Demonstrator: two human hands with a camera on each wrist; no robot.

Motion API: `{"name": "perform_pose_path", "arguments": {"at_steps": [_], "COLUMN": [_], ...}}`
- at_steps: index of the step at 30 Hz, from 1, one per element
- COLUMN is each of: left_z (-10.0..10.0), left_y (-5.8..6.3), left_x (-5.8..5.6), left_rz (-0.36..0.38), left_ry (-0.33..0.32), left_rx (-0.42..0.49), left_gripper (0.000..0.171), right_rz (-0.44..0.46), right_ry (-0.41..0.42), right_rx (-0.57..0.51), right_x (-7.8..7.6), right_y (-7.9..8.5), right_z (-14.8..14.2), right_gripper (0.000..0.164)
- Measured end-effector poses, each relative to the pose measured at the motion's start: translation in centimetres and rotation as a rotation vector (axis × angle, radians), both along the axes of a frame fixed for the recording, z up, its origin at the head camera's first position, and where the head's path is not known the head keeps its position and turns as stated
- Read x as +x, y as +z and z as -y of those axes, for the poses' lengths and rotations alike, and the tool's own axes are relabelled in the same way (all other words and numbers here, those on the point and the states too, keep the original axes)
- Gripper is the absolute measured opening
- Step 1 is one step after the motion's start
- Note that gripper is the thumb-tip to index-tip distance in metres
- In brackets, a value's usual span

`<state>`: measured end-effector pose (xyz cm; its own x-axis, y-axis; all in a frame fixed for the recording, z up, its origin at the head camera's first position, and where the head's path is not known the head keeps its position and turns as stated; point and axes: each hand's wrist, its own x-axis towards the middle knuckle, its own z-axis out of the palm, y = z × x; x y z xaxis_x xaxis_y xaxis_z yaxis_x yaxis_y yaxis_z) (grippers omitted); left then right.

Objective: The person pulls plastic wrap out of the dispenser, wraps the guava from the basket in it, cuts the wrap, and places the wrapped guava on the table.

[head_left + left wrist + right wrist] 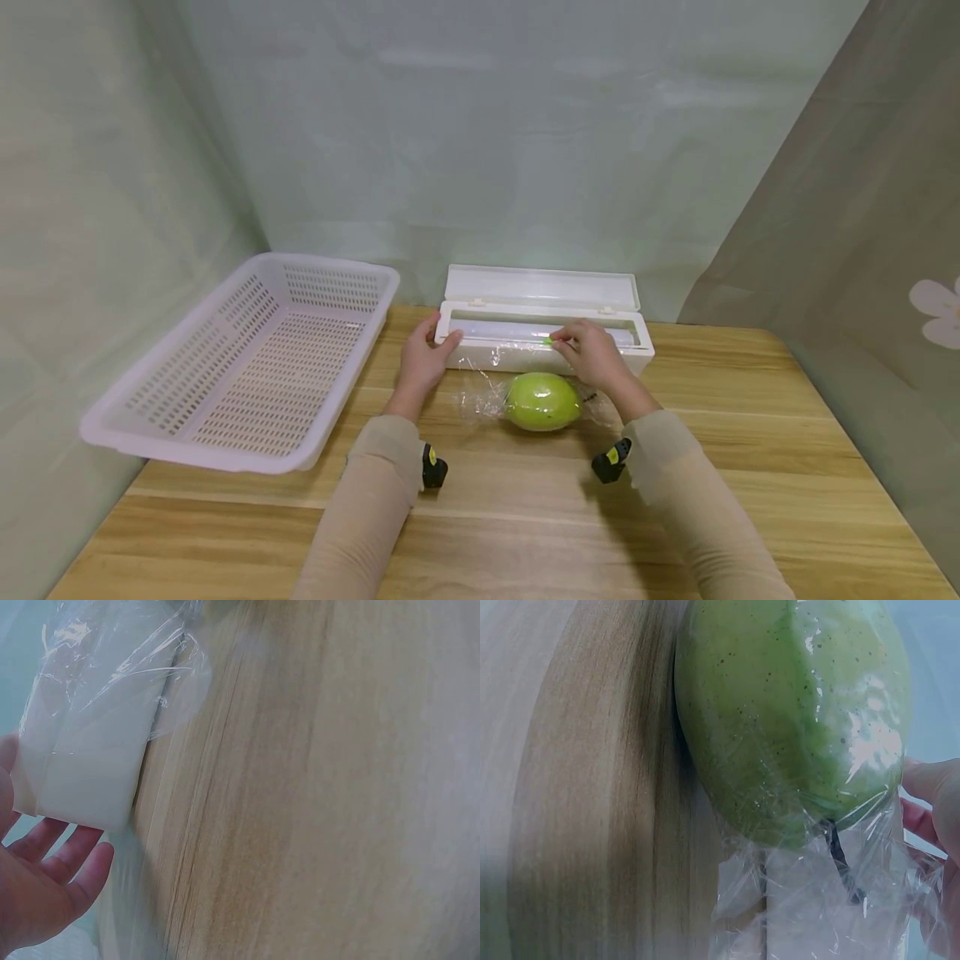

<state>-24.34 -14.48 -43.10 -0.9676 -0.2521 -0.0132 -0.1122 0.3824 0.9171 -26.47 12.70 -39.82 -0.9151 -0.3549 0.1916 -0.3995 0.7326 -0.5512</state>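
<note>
A white cling film box [487, 358] stands at the back of the table with its lid raised and a film roll [498, 329] inside. My left hand [423, 360] grips the box's left end, thumb on top and fingers against the end face in the left wrist view. With the fingertips, my right hand [592, 357] pinches a small green slider [550, 340] on the box's front rim. Before the box lies a speckled green fruit [543, 402] with a dark stem [841, 862], wrapped in clear film [112, 675] that reaches up to the box front.
To the left stands a large white perforated basket [315, 450]. The wooden table [510, 533] runs forward to the near edge, and a pale curtain [465, 167] hangs close behind the box.
</note>
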Motion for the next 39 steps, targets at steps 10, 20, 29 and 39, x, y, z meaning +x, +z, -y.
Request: {"name": "perform_pose_path", "arguments": {"at_steps": [10, 20, 29, 39], "left_z": [0.1, -0.2, -0.2, 0.0], "left_y": [-0.3, -0.6, -0.5, -0.1], "left_x": [0.0, 0.3, 0.2, 0.1], "left_rz": [0.005, 0.008, -0.001, 0.003], "left_ry": [0.003, 0.000, -0.001, -0.001], "left_rx": [-0.011, -0.017, -0.015, -0.022], "left_gripper": [0.069, 0.069, 0.068, 0.067], "right_rz": [0.004, -0.026, -0.049, -0.050], "right_ry": [0.005, 0.006, 0.014, 0.016], "right_rx": [-0.014, -0.007, -0.022, -0.050], "right_x": [0.1, 0.4, 0.2, 0.1], "right_y": [-0.2, -0.6, -0.6, -0.5], "right_z": [-0.3, -0.7, -1.1, -1.4], "right_gripper": [0.019, 0.019, 0.019, 0.019]}}
